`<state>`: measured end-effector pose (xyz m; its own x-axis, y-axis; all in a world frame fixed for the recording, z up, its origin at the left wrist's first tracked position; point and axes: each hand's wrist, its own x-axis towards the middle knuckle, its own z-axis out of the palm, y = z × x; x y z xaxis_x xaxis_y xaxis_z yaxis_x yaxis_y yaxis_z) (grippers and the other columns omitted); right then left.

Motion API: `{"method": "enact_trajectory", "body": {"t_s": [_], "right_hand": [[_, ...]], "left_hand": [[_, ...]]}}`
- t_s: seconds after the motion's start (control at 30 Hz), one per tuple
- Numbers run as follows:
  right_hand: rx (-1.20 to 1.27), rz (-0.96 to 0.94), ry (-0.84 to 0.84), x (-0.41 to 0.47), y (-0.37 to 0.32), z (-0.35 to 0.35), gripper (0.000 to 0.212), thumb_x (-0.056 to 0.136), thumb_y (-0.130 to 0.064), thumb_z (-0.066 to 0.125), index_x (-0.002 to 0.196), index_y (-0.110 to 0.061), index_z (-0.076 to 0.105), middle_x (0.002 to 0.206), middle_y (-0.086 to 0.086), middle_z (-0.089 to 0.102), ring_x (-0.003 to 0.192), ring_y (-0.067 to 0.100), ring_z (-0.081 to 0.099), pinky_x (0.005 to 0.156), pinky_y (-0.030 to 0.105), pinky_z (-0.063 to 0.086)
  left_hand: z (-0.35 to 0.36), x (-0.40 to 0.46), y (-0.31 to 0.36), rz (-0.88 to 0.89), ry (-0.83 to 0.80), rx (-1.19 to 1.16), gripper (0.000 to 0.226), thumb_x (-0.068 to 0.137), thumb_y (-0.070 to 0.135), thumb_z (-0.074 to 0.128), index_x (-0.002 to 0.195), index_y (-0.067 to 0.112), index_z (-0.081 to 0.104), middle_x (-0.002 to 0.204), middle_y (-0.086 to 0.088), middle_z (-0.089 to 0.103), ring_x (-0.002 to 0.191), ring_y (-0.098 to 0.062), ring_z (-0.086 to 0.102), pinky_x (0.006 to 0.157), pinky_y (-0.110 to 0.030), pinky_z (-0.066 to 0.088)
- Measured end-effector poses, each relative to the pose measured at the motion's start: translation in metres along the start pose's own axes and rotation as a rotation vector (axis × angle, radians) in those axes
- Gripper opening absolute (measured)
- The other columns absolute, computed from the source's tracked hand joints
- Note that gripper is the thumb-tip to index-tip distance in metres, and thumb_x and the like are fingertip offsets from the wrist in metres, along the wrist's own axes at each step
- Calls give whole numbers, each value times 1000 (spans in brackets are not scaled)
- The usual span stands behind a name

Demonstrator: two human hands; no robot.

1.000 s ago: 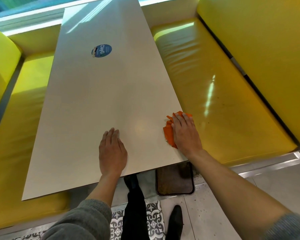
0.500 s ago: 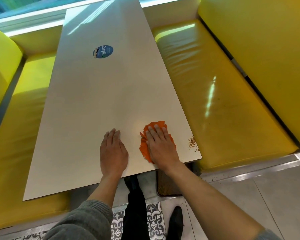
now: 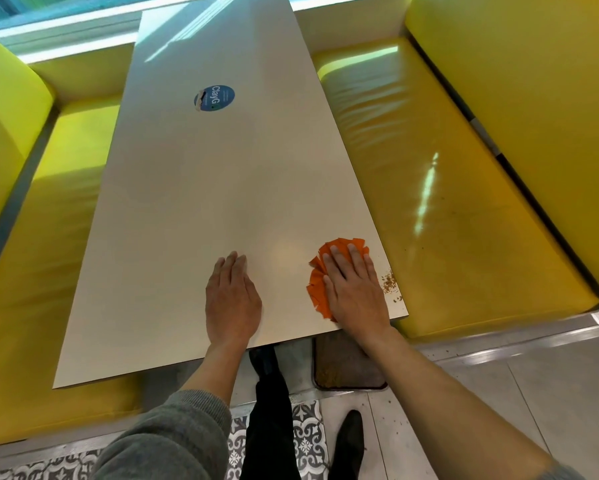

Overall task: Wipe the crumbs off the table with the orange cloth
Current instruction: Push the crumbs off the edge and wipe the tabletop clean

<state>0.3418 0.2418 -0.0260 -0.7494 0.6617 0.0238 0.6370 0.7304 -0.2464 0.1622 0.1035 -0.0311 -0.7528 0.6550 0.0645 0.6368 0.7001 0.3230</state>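
At the near edge of the table (image 3: 187, 202), the left hand (image 3: 232, 299) lies flat, fingers straight. The right hand (image 3: 355, 292) presses the orange cloth (image 3: 320, 282) flat; brown crumbs (image 3: 389, 282), perhaps a few loose ones, sit just beside it. Farther off, a blue sticker (image 3: 215, 98).

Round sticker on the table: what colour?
Blue with white lettering, on the sticker, head view.
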Motion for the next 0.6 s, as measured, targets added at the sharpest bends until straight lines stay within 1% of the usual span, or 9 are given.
{"method": "enact_trajectory", "body": {"t_s": [0.1, 0.17, 0.23, 0.3, 0.4, 0.47, 0.53, 0.6], "right_hand": [[41, 15, 9, 1, -4, -1, 58, 103, -44, 13, 152, -18, 28, 160, 5, 23, 150, 29, 4, 121, 49, 8], [46, 39, 14, -1, -1, -3, 59, 102, -43, 12, 152, -18, 29, 160, 5, 23, 150, 29, 4, 121, 49, 9], [24, 64, 21, -2, 6, -6, 59, 101, -42, 12, 152, -18, 29, 160, 6, 23, 150, 30, 5, 121, 49, 9], [-9, 80, 26, -2, 16, -10, 56, 103, -40, 17, 152, -17, 31, 160, 6, 25, 150, 30, 7, 121, 49, 10], [-11, 103, 26, -1, 33, -14, 50, 105, -35, 26, 152, -17, 29, 160, 5, 24, 150, 28, 7, 122, 46, 8], [-32, 97, 28, -1, 42, -17, 49, 106, -31, 26, 152, -15, 27, 161, 4, 22, 150, 26, 7, 122, 42, 7], [-7, 88, 86, 1, 50, -22, 45, 106, -24, 32, 149, -9, 34, 157, 8, 30, 147, 26, 17, 122, 35, 5], [48, 94, 148, 2, 58, -28, 40, 104, -16, 41, 142, -4, 45, 151, 12, 41, 141, 29, 29, 118, 32, 11]], "left_hand": [[0, 0, 0, -3, 3, -11, 44, 108, 19, 36, 151, 13, 44, 161, -3, 39, 153, -22, 27, 124, -38, 21], [0, 0, 0, -5, -1, -22, 44, 109, 19, 35, 151, 13, 44, 161, -3, 39, 153, -22, 26, 124, -38, 21], [0, 0, -1, -1, 1, -26, 44, 109, 19, 34, 151, 13, 44, 161, -3, 38, 153, -22, 25, 125, -37, 19], [1, 0, -1, 2, 6, -27, 44, 109, 19, 34, 151, 13, 44, 161, -3, 39, 153, -22, 25, 125, -37, 19], [1, 0, -1, 5, 15, -26, 44, 108, 19, 35, 151, 12, 45, 160, -4, 40, 152, -23, 27, 124, -37, 20], [2, 0, -1, 7, 15, -24, 44, 108, 18, 36, 151, 12, 45, 160, -4, 40, 152, -23, 27, 125, -38, 21], [3, 0, -1, 6, 16, -29, 44, 108, 18, 36, 151, 12, 45, 160, -4, 40, 152, -23, 27, 125, -38, 21], [4, 0, -1, 6, 17, -37, 44, 108, 18, 36, 150, 12, 46, 159, -4, 41, 152, -23, 28, 125, -39, 22]]}}
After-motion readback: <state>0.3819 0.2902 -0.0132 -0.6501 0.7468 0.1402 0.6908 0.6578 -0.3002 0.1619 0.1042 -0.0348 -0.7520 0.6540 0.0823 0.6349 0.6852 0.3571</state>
